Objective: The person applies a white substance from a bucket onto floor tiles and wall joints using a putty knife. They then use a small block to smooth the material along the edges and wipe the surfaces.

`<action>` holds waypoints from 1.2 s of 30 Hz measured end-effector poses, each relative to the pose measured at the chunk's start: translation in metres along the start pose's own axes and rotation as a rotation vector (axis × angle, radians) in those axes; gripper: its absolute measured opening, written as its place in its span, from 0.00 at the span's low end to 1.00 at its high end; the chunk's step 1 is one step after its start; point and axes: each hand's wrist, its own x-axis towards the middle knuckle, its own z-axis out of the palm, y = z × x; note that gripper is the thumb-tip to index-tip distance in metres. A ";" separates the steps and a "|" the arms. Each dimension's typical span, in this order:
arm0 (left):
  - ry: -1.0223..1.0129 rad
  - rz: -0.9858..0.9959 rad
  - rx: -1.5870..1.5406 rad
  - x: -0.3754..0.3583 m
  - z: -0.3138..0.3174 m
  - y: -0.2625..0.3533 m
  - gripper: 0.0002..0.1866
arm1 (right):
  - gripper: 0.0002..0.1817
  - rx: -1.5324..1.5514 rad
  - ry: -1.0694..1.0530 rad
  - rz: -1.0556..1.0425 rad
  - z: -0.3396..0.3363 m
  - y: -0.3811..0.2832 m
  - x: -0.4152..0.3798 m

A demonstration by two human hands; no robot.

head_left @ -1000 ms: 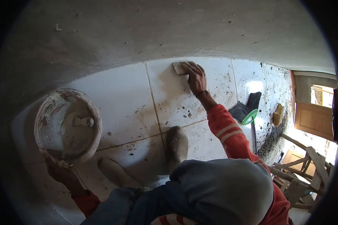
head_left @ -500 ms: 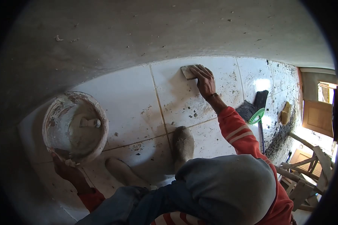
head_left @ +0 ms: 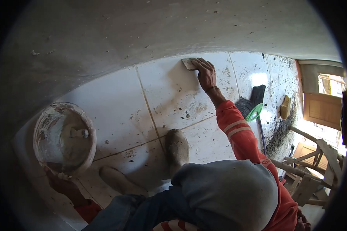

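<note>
The wall (head_left: 162, 30) curves across the top of my view, and the white tile floor (head_left: 112, 104) runs along its foot, gritty and stained, dirtiest over to the right. A wood frame (head_left: 329, 159) stands at the far right, well apart from where I work.

My bucket (head_left: 52, 131) sits on the tiles to my left, mouth towards me, just where my left arm can reach it while the other side of the floor stays free for my right. The broom (head_left: 254, 109) lies past my right sleeve, near but out of the scraper's way. My feet (head_left: 176, 146) are planted between bucket and broom, so I can lean out to either side.

My right hand (head_left: 206, 75) is closed on the scraper, fingers spread over its face to steady it and leave the far edge bare. My left hand (head_left: 61, 184) is at the bucket's near rim; it is too dark there to tell whether it grips or only touches.

Past the broom lies a yellow block (head_left: 285, 107). The scraper (head_left: 189, 64) is at the floor, close by the wall. Smallest, a caked tool (head_left: 78, 133) rests inside the bucket, handy for the left.
</note>
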 end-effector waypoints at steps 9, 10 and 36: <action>-0.102 0.548 0.384 0.018 -0.017 -0.035 0.24 | 0.22 -0.045 -0.054 -0.016 -0.012 0.035 0.002; -0.099 0.546 0.385 0.014 -0.014 -0.033 0.24 | 0.24 -0.034 -0.066 -0.006 -0.011 0.040 0.004; -0.015 0.782 0.624 0.033 -0.026 -0.054 0.26 | 0.26 -0.045 -0.031 0.083 -0.010 0.050 -0.011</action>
